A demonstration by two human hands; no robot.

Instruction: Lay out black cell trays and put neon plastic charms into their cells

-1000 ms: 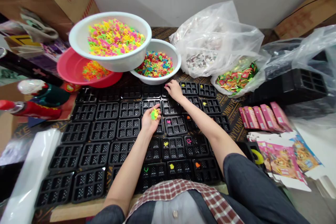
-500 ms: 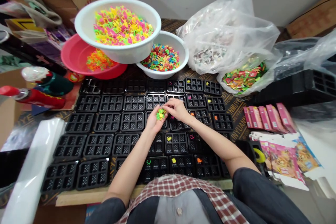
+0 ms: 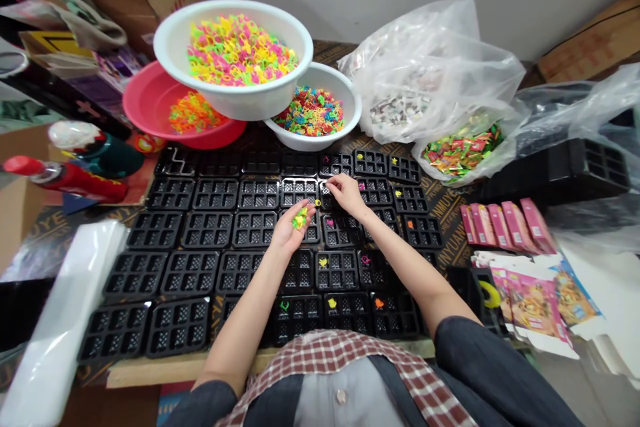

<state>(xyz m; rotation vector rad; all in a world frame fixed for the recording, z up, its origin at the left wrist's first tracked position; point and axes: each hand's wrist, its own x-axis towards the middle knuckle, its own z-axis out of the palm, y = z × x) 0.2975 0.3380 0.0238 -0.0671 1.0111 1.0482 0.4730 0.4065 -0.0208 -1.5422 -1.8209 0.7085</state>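
Note:
My left hand [image 3: 286, 230] is cupped palm up, with a small heap of yellow and green plastic toy rings [image 3: 300, 218] in it. Just beyond its fingertips is a single yellow piece [image 3: 318, 203], by the edge of a tray. Over a black compartment tray [image 3: 326, 197] in the second row from the back, my right hand [image 3: 347, 195] has its fingers pinched together; whatever is between them is hidden. Closer to me, a pink piece [image 3: 329, 222] lies in one tray and a yellow piece [image 3: 323, 262] in another. Many trays at left hold nothing visible.
Behind the trays stand a large white basin [image 3: 165, 47] of bright plastic pieces, a red basin [image 3: 137, 103] and a smaller white basin [image 3: 353, 113]. At right are plastic bags [image 3: 415, 53], small sachets [image 3: 463, 153], pink boxes [image 3: 507, 223] and stacked black trays [image 3: 550, 170].
My right hand has moved away from the left palm, slightly right and over a tray. The left hand has shifted a little left and its fingers have opened more. The view has shifted slightly.

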